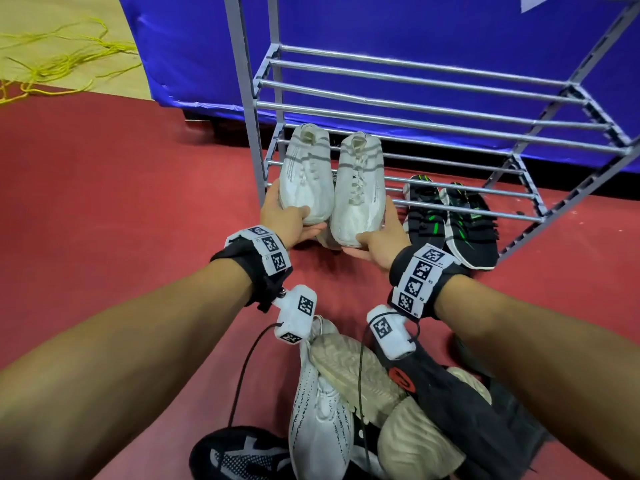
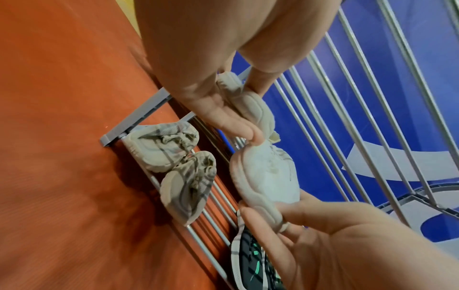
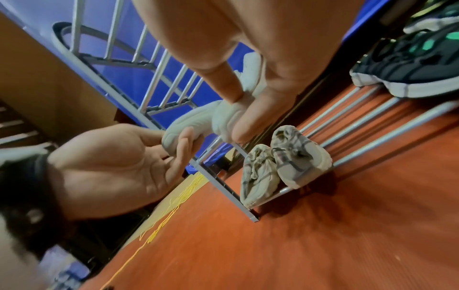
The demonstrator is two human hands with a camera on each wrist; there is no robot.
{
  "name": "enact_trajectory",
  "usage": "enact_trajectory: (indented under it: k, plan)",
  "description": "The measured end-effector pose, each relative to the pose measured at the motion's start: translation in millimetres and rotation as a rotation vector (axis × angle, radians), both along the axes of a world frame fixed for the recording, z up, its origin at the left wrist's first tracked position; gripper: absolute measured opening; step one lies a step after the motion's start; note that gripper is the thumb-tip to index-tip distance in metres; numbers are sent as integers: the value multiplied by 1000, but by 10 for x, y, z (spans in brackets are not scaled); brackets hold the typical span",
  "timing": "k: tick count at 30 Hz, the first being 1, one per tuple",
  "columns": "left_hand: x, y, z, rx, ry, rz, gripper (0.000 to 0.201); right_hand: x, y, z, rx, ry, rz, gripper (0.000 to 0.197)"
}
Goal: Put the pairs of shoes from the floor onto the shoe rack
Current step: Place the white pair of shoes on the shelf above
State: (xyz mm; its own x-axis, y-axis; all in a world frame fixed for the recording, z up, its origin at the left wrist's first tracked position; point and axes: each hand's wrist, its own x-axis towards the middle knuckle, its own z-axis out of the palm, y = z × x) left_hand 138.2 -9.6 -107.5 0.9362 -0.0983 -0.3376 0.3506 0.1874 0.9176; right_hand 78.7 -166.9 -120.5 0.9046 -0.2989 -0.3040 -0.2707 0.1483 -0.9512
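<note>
I hold a pair of white sneakers side by side in front of the grey metal shoe rack (image 1: 433,110), heels toward it. My left hand (image 1: 291,223) grips the toe of the left white sneaker (image 1: 304,174), also seen in the left wrist view (image 2: 250,106). My right hand (image 1: 381,233) grips the toe of the right white sneaker (image 1: 360,188), with its sole showing (image 2: 258,188). Both hang above the left end of the bottom shelf, where a beige-grey pair (image 2: 174,157) lies. A black-and-green pair (image 1: 450,220) lies on the same shelf to the right.
On the red floor near me lies a pile of shoes: a white knit sneaker (image 1: 322,410), a beige shoe sole-up (image 1: 356,372) and black shoes (image 1: 460,403). The rack's middle shelf bars (image 1: 415,88) are bare. A blue cloth-covered wall (image 1: 415,22) stands behind; yellow cord (image 1: 62,64) lies far left.
</note>
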Motion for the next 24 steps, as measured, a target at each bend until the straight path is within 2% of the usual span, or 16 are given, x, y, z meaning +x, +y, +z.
enact_trajectory:
  k: [5, 9, 13, 18, 24]
  plan:
    - [174, 38, 61, 73, -135, 27, 72, 120, 98, 86, -181, -138, 32, 96]
    - [356, 100, 33, 63, -209, 55, 69, 347, 125, 197, -87, -90, 0, 87]
    - [468, 30, -50, 59, -145, 56, 59, 575, 147, 216, -43, 42, -36, 74]
    - [337, -84, -332, 80, -98, 165, 57, 565, 110, 119, 31, 119, -77, 61]
    - [462, -92, -409, 27, -157, 192, 56, 587, 189, 70, 121, 60, -107, 70]
